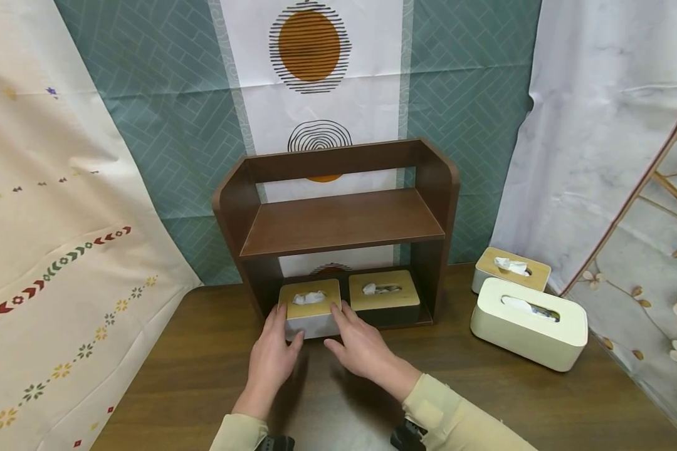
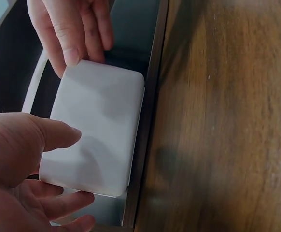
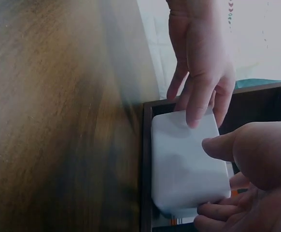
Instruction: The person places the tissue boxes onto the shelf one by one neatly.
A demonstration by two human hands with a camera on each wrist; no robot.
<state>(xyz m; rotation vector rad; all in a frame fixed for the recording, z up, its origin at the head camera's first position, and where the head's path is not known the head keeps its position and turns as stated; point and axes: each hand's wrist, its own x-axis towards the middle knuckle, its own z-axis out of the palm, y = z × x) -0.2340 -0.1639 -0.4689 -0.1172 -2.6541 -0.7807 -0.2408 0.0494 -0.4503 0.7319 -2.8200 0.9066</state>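
A white tissue box (image 1: 311, 324) with a light wooden lid and a tissue in its slot stands in the lower left of a brown two-tier shelf (image 1: 344, 219). My left hand (image 1: 272, 354) holds its left side, fingers along the side and thumb at the front face. My right hand (image 1: 367, 344) holds the right side, with its thumb near the front and a fingertip by the lid's edge. Both wrist views show the white front face (image 2: 94, 128) between the hands. Right beside it is a dark tissue box (image 1: 383, 300) with a wooden lid.
On the table's right side stand a cream tissue box (image 1: 530, 332) and, behind it, another white one with a wooden lid (image 1: 504, 266). Patterned cloths (image 1: 163, 75) hang behind and at both sides. The wooden table (image 1: 203, 357) extends before the shelf.
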